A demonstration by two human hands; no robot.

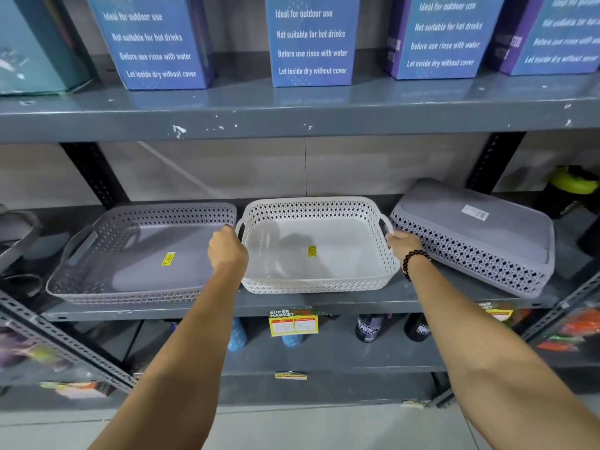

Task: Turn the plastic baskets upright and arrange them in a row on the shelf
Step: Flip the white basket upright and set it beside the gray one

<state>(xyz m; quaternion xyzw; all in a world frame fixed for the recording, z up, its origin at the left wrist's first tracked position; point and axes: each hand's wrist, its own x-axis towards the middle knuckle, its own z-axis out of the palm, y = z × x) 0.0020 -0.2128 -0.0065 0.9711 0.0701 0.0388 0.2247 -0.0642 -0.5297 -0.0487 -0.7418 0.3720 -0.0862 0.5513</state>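
Three shallow lattice-sided plastic baskets sit on the grey middle shelf (pixel 324 305). The white basket (pixel 324 261) stands upright in the middle, a yellow sticker on its floor. My left hand (pixel 227 248) grips its left handle and my right hand (pixel 404 243), with a black bead bracelet at the wrist, grips its right handle. A grey basket (pixel 130 254) stands upright at the left, touching the white one. At the right a second grey basket (pixel 477 238) lies upside down, its flat bottom with a white label facing up.
Blue printed boxes (pixel 311 40) stand on the shelf above. A dark bottle with a lime lid (pixel 571 186) stands at the far right behind the upside-down basket. Bottles (pixel 370 328) and a yellow price tag (pixel 292 323) are below. Perforated metal uprights (pixel 94 170) frame the bay.
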